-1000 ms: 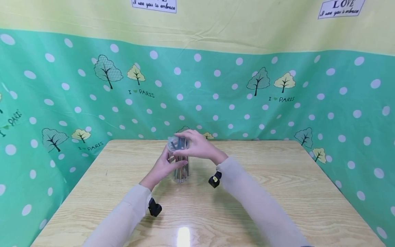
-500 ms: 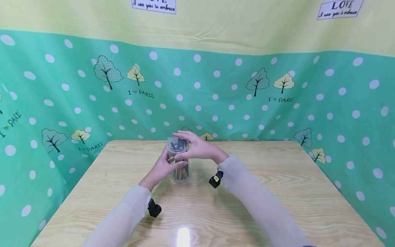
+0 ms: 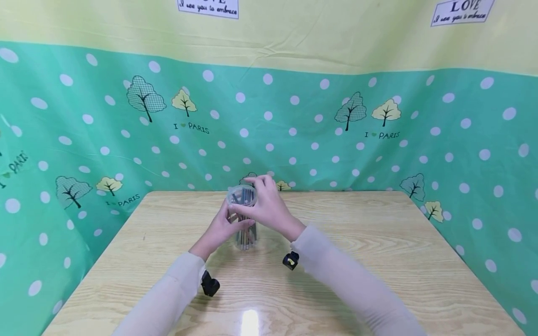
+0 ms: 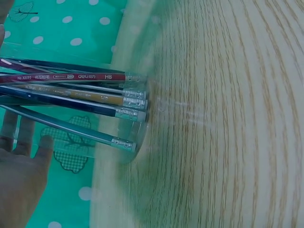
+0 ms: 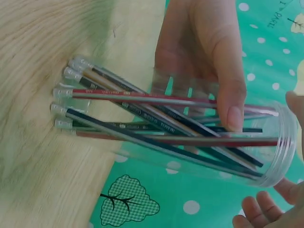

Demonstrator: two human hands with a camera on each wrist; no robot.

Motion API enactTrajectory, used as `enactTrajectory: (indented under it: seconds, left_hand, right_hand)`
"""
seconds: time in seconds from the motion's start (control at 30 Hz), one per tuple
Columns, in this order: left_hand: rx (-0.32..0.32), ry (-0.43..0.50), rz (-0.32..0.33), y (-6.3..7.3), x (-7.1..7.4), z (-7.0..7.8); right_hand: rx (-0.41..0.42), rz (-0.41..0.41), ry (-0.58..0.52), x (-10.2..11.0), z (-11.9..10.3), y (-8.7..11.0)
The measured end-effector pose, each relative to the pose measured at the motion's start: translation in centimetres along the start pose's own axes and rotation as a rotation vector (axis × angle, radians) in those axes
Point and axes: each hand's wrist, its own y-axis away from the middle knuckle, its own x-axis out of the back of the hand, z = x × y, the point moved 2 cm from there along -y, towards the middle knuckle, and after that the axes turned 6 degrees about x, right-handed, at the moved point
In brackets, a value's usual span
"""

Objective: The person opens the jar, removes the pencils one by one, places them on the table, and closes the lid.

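A clear cylindrical jar [image 3: 246,241] stands upright at the far part of the table. Inside it are several pencils [image 5: 156,99] in red, dark blue and other colours, their eraser ends at the bottom. My left hand [image 3: 219,230] grips the jar's body; its thumb [image 5: 232,114] lies across the side in the right wrist view. At the top, my right hand [image 3: 272,207] holds the clear round lid [image 5: 283,147] by the edge, thumb on the near side and fingers on the far side. Part of that hand falls outside the right wrist view.
The wood-grain table [image 3: 357,261] extends around the jar. Close behind its far edge hangs a green and yellow cloth [image 3: 294,116] with dots and trees. Dark wrist cameras [image 3: 209,283] sit on both sleeves.
My right hand has turned round the lid: its thumb has swung left across the front, and its wrist has come slightly nearer. The left hand and the jar stay in place.
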Motion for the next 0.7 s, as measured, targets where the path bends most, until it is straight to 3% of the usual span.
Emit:
enactTrajectory:
  seconds: [0.7]
  left_hand:
    - [-0.011,-0.01,-0.008,-0.19,0.16,-0.2]
  right_hand:
    - [0.02,0.028,-0.054,-0.56,0.36,0.29]
